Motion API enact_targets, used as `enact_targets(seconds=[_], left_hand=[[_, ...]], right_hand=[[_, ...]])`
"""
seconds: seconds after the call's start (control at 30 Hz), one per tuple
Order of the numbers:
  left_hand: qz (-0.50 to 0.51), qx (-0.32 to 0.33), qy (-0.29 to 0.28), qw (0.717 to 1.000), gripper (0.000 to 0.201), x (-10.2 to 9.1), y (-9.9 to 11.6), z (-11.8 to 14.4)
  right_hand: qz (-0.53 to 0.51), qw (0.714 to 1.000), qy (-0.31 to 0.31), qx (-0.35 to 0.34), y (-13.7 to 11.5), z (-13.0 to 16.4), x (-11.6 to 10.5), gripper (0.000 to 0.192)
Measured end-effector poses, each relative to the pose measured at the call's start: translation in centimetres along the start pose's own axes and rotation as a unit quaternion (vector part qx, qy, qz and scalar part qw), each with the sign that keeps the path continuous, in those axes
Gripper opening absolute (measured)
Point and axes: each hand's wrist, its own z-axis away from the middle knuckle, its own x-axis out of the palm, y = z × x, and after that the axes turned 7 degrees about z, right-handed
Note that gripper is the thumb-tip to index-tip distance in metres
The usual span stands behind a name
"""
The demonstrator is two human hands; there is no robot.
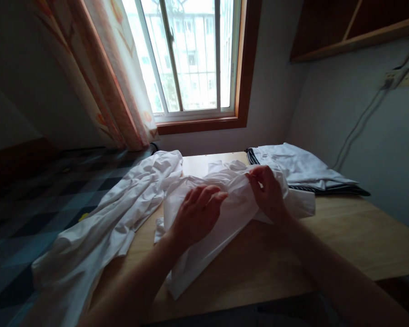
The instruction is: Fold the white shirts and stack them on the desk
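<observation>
A thin white garment, which looks like a shirt [236, 213], lies rumpled on the wooden table [344, 240] in front of me. My left hand [199, 211] is over its left part, palm down, with the fingers stretched and slightly bent; whether it presses on the cloth I cannot tell. At the upper right of the garment, my right hand [267, 188] pinches a bit of the white fabric between thumb and fingertips. One sleeve-like part spreads toward the table's front edge, and another piece shows right of my right wrist.
A second white garment [122, 204] drapes over the table's left side and a checked bed [17, 200]. Folded white and black striped clothes [296, 165] lie at the back right. Beyond are a window [194, 59], a curtain [105, 68], a shelf [354, 41] and a plugged-in cable [357, 120].
</observation>
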Motion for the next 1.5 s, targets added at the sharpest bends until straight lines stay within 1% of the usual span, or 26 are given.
enact_targets(seconds=[0.03,0.1,0.17,0.2,0.27,0.3,0.47,0.53,0.6,0.67,0.77,0.87,0.93,1.0,1.07,1.1,1.13,1.2,1.27,1.3,1.33,1.4,1.5], left_hand=[[0.018,0.004,-0.019,1.000,0.028,0.6,0.3,0.1],[0.052,-0.040,-0.040,0.997,0.028,1.8,0.1,0.4],[0.090,-0.093,-0.050,0.990,0.030,2.8,-0.7,0.8],[0.107,-0.109,-0.053,0.987,0.032,3.1,-1.2,1.0],[0.135,-0.119,-0.059,0.982,0.035,3.6,-2.3,1.3],[0.145,-0.117,-0.061,0.981,0.034,3.8,-2.7,1.4],[0.164,-0.114,-0.095,0.975,0.024,4.4,-3.8,1.6],[0.166,-0.112,-0.122,0.972,0.023,4.6,-4.0,1.8],[0.183,-0.105,-0.150,0.966,0.021,4.7,-4.2,1.8],[0.214,-0.098,-0.167,0.957,0.021,4.5,-4.1,1.8],[0.254,-0.094,-0.173,0.947,0.021,3.7,-3.4,1.5],[0.295,-0.102,-0.161,0.936,0.021,2.8,-2.3,1.2],[0.319,-0.114,-0.146,0.930,0.019,2.5,-1.6,1.0],[0.333,-0.130,-0.134,0.924,0.017,2.4,-1.2,1.0],[0.340,-0.151,-0.120,0.921,0.019,2.6,-1.2,1.1],[0.342,-0.164,-0.110,0.919,0.019,2.8,-1.2,1.1],[0.343,-0.178,-0.100,0.917,0.020,3.0,-1.3,1.2],[0.345,-0.200,-0.087,0.913,0.018,3.3,-1.4,1.3],[0.352,-0.211,-0.093,0.907,0.017,3.4,-1.5,1.3],[0.357,-0.212,-0.100,0.904,0.018,3.4,-1.5,1.2],[0.361,-0.212,-0.106,0.902,0.018,3.4,-1.5,1.2],[0.367,-0.210,-0.113,0.899,0.021,3.3,-1.4,1.2],[0.368,-0.203,-0.116,0.900,0.023,3.2,-1.3,1.3]], right_hand=[[-0.005,1.000,-0.002,-0.006,-0.2,0.1,0.0,0.011],[-0.015,0.999,-0.025,-0.017,-0.4,0.3,0.0,0.009],[-0.045,0.996,-0.078,-0.022,-0.6,0.5,0.0,0.009],[-0.065,0.992,-0.108,-0.024,-0.7,0.6,0.0,0.009],[-0.100,0.983,-0.153,-0.028,-0.8,0.8,0.0,0.009],[-0.108,0.980,-0.163,-0.032,-0.9,0.9,0.1,0.009],[-0.109,0.980,-0.164,-0.027,-1.0,1.3,0.1,0.006],[-0.103,0.982,-0.153,-0.025,-1.0,1.4,0.0,0.006],[-0.095,0.987,-0.127,-0.016,-1.0,1.2,0.1,0.006],[-0.091,0.992,-0.088,0.010,-0.6,1.0,0.2,0.008],[-0.094,0.993,-0.033,0.061,0.1,0.6,0.5,0.013],[-0.111,0.987,-0.009,0.118,0.9,0.4,1.0,0.019],[-0.147,0.975,-0.023,0.166,1.4,0.4,1.5,0.024],[-0.187,0.957,-0.062,0.215,1.9,0.6,2.0,0.029],[-0.200,0.943,-0.104,0.247,2.3,0.9,2.4,0.032],[-0.192,0.942,-0.114,0.251,2.4,1.0,2.5,0.033],[-0.177,0.946,-0.113,0.246,2.4,1.1,2.5,0.033],[-0.125,0.967,-0.082,0.207,1.9,1.1,2.2,0.034],[-0.053,0.989,-0.043,0.128,0.9,1.1,1.6,0.034],[-0.023,0.996,-0.038,0.081,0.3,1.1,1.3,0.033],[-0.003,0.998,-0.046,0.036,-0.3,1.1,1.0,0.032],[-0.003,0.995,-0.094,-0.032,-1.5,1.3,0.6,0.031],[-0.031,0.977,-0.192,-0.092,-2.3,1.7,0.8,0.042]])
